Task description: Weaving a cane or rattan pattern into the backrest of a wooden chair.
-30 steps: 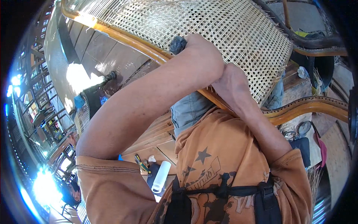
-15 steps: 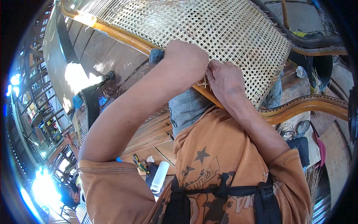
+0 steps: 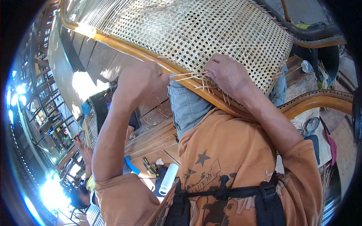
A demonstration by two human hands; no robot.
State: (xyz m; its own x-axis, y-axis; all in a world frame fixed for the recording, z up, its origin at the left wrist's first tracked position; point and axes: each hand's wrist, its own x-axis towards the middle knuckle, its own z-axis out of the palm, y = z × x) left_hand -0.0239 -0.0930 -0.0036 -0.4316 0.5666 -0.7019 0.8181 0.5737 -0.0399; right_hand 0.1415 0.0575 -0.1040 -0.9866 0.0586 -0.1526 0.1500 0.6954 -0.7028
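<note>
A panel of woven cane (image 3: 196, 41) fills a curved wooden frame (image 3: 128, 49) across my lap. My left hand (image 3: 143, 83) is closed just outside the frame's near rail. Thin loose cane strands (image 3: 188, 77) stretch from its fingertips across the rail to the panel's edge. At that edge my right hand (image 3: 228, 75) is bent over the weave, its thumb and fingers pinched on the cane strands. Short strand ends stick out below the right fingertips. My own fingers partly hide where the strands enter the weave.
A curved wooden piece with a row of holes (image 3: 320, 101) extends at the right. On the wooden floor near my left elbow lie pliers (image 3: 151, 166) and a white bottle (image 3: 168, 179). Another cane-panelled piece (image 3: 62, 56) stands at the left; beyond it, another person (image 3: 81, 192) is at lower left.
My left hand has moved left and down, away from my right hand. Cane strands now show between them. A dark blue lump beside my left hand no longer shows.
</note>
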